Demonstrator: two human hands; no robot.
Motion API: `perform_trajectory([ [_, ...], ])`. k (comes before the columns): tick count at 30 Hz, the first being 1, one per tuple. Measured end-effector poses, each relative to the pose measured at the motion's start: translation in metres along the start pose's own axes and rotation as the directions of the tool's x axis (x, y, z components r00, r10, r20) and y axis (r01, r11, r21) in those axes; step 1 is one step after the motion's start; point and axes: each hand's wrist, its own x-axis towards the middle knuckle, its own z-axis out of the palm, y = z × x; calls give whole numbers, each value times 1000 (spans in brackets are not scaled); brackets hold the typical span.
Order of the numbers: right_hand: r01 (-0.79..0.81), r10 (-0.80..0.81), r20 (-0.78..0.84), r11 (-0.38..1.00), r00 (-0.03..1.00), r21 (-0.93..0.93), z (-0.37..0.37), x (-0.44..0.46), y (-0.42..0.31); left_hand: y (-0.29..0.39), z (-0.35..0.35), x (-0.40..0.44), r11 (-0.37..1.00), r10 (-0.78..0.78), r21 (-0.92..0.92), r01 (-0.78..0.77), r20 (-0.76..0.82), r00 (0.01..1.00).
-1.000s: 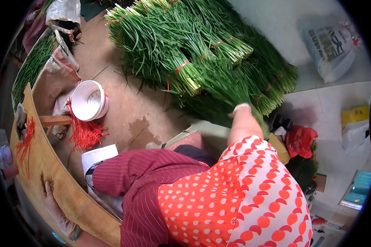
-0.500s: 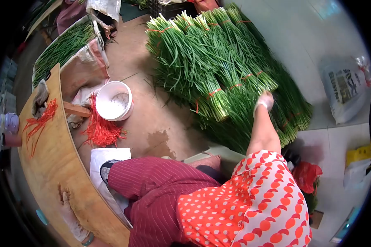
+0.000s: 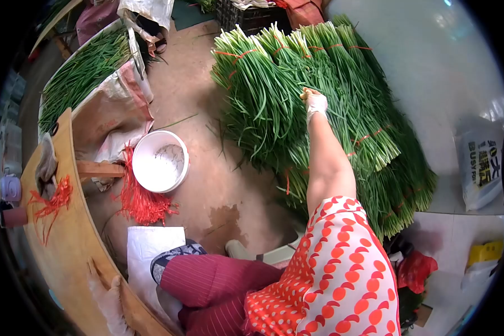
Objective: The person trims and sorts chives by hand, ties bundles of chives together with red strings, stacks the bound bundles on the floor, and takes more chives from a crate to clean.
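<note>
My right hand (image 3: 315,102), in a pale glove with bare fingertips, reaches forward over a large stack of green chives (image 3: 263,95). Its fingers are curled closed on leaves near the top of the stack; how many they hold is hidden. Red ties go round the bundles, and their pale cut ends show at the far side and at the right. My left hand (image 3: 111,305), also gloved, lies on the wooden board (image 3: 67,241) at the lower left with its fingers stretched out and nothing in them.
A white bucket (image 3: 160,162) stands on the floor beside a hank of red ties (image 3: 145,201). More red ties (image 3: 53,199) lie on the board. Loose chives (image 3: 84,78) fill a lined container at the upper left. A printed plastic bag (image 3: 480,168) stands at the right.
My right hand has moved from the cut ends at the right of the stack up and left onto the leaves. My left hand stays on the board. The view has shifted slightly.
</note>
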Motion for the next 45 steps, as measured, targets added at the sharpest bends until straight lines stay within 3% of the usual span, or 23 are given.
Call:
perform_trajectory([
  [3,-7,6,-32,999,999,-39,18,35,16,17,16,24,983,-70,170,75,-38,997],
  [5,100,-92,-101,991,991,83,23,57,31,21,18,33,955,-127,267,130,-30,991],
  [9,264,-332,-107,876,937,-403,23,75,27,18,20,38,948,-122,291,132,-50,991],
  [10,314,-377,-127,882,918,-350,27,89,36,23,19,38,938,-156,307,161,-41,987],
  [11,298,-405,-158,840,901,-453,31,86,27,26,19,39,928,-188,322,189,-34,982],
  [13,181,-193,-193,980,962,-78,39,94,18,18,20,39,927,-173,333,176,-37,984],
  [15,129,-149,-227,987,963,-98,44,114,21,12,22,39,925,-158,343,162,-39,987],
  [17,12,-14,-173,1000,985,-14,48,135,27,13,23,39,929,-88,355,102,-56,995],
  [18,-38,39,-55,999,998,21,50,131,23,9,23,39,928,-97,355,111,-58,994],
  [19,-94,91,-74,995,993,-43,55,125,12,3,22,39,917,-142,371,145,-34,989],
  [21,-16,14,-48,999,999,-38,58,133,18,1,24,38,904,-194,384,185,-15,981],
  [22,-4,5,6,993,1000,-120,56,139,19,2,24,38,909,-143,391,144,-31,989],
  [25,-23,29,73,996,997,-81,54,150,28,0,26,37,905,-104,411,112,-41,994],
  [29,129,-123,-97,990,988,63,58,173,52,-2,26,38,895,-164,413,171,-52,985],
  [31,179,-178,-137,984,974,-3,56,172,55,-5,27,39,897,-148,413,158,-55,987],
  [32,126,-106,-149,983,983,134,55,171,55,-6,27,38,901,-129,408,144,-64,990],
  [36,136,-89,-274,978,958,157,59,154,51,-9,28,39,898,-106,421,129,-77,991],
  [38,250,-271,-330,963,904,-103,63,120,33,-11,27,39,878,-146,450,162,-70,987],
  [39,252,-272,-326,962,905,-104,62,104,27,-9,28,39,878,-150,449,165,-70,986],
  [41,338,-465,-216,830,859,-443,61,79,18,-3,28,40,893,-87,436,115,-84,993],
  [42,392,-508,-208,817,836,-422,51,103,45,0,27,41,892,-91,436,120,-86,992],
  [43,378,-376,-168,925,911,-21,40,128,68,4,27,42,891,-106,434,130,-80,991],
  [45,158,-135,-89,926,987,343,34,117,54,16,27,44,894,-121,426,141,-73,990],
])
